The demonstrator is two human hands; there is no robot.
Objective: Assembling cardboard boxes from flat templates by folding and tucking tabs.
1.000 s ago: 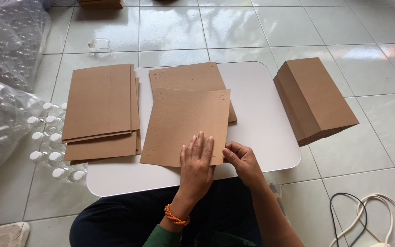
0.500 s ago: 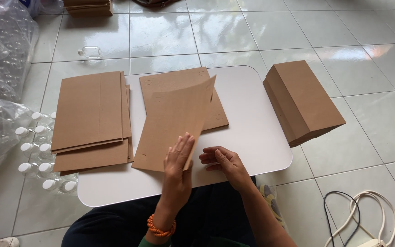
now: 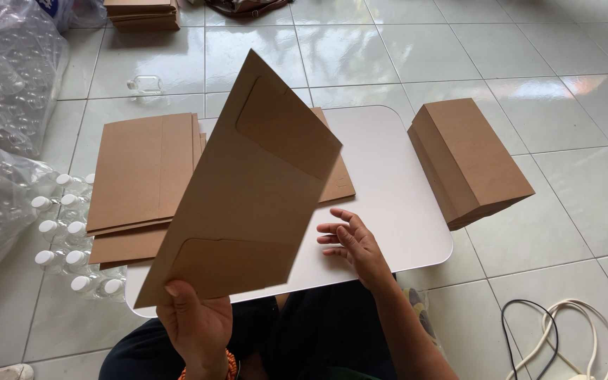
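My left hand [image 3: 195,320] grips the near edge of a flat brown cardboard box blank [image 3: 248,190] and holds it raised and tilted above the low white table [image 3: 395,190]. My right hand [image 3: 352,243] hovers empty just over the table's near right part, fingers spread, to the right of the raised blank. Under and behind the blank lies another flat cardboard piece [image 3: 338,184] on the table. A stack of flat cardboard blanks [image 3: 142,176] rests on the table's left side, overhanging its edge.
A folded brown cardboard box [image 3: 467,160] leans at the table's right edge. Clear plastic bottles with white caps [image 3: 65,239] in plastic wrap sit on the tiled floor at left. Cables [image 3: 571,338] lie at the lower right. More cardboard [image 3: 142,13] is stacked at the far top.
My left hand has lifted the top cardboard blank off the table and tilted it up toward me. My right hand let go of the blank and now hovers open beside it.
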